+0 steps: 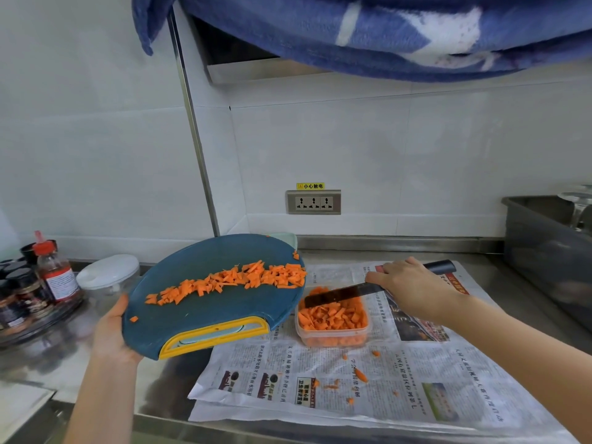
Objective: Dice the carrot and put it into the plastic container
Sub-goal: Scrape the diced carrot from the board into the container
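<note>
My left hand [110, 328] grips the left edge of a round blue cutting board [208, 312] with a yellow handle and holds it lifted and tilted. A band of diced carrot [237, 278] lies across the board, reaching its right edge. Just below that edge stands a clear plastic container [333, 331] holding diced carrot. My right hand [407, 285] grips the dark handle of a knife [336, 296], whose black blade lies over the container's far side. A few carrot bits [360, 374] lie on the newspaper in front.
Newspaper [368, 395] covers the steel counter under the container. At the left are a red-capped sauce bottle [56, 274], dark jars on a round tray and a white-lidded tub [107, 277]. A grey bin [551, 251] stands at the far right. A wall socket [314, 202] is behind.
</note>
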Demonstrator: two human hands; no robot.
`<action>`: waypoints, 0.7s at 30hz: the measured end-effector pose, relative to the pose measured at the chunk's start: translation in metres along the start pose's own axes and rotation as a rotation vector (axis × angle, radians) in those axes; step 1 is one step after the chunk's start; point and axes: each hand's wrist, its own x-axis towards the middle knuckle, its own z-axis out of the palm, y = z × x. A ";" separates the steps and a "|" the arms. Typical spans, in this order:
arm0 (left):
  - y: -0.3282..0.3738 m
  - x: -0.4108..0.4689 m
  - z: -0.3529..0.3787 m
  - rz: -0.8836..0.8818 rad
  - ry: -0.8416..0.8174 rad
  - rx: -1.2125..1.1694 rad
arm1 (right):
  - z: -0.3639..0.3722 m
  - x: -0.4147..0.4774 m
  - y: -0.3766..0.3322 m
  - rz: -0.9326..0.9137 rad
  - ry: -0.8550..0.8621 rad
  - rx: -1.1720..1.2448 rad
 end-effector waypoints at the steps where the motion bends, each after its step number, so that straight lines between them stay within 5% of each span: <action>1: -0.002 0.003 -0.002 0.014 0.025 0.008 | 0.002 0.002 0.002 0.005 0.000 0.016; 11: -0.003 0.018 0.027 -0.072 0.120 0.112 | -0.003 0.013 0.051 0.162 0.070 0.277; 21: -0.023 0.048 0.083 -0.225 0.122 0.362 | -0.040 0.145 0.004 -0.319 0.275 0.552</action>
